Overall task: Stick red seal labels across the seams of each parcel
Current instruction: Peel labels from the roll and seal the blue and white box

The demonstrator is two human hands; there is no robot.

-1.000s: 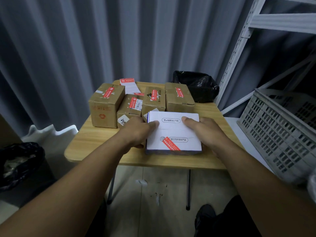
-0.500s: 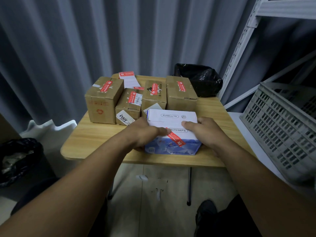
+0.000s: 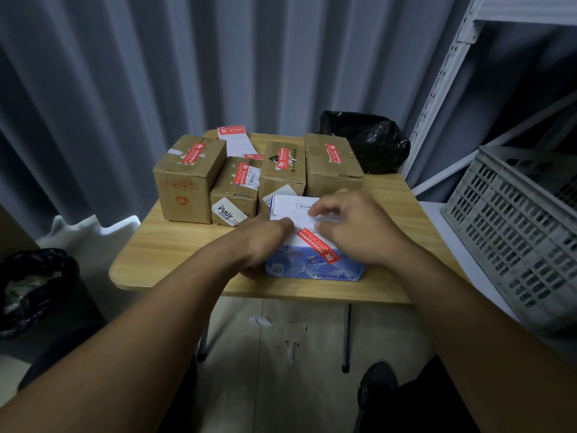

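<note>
The white parcel (image 3: 315, 271) sat on the tabletop (image 3: 175, 251) near its 6 o'clock edge, with a red seal label (image 3: 318, 246) running slantwise from the top over the front edge. The left hand (image 3: 265, 242) gripped the parcel's 9 o'clock side, fingers curled round it. The right hand (image 3: 352, 232) lay over the top from 3 o'clock, blurred; whether it pinched anything I could not tell. Four labelled brown cartons (image 3: 187, 182) stood at 12 o'clock.

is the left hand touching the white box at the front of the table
Touching. The head view shows the left hand wrapped around the left side of the white box, reaching over its top edge, with no gap visible.
</note>
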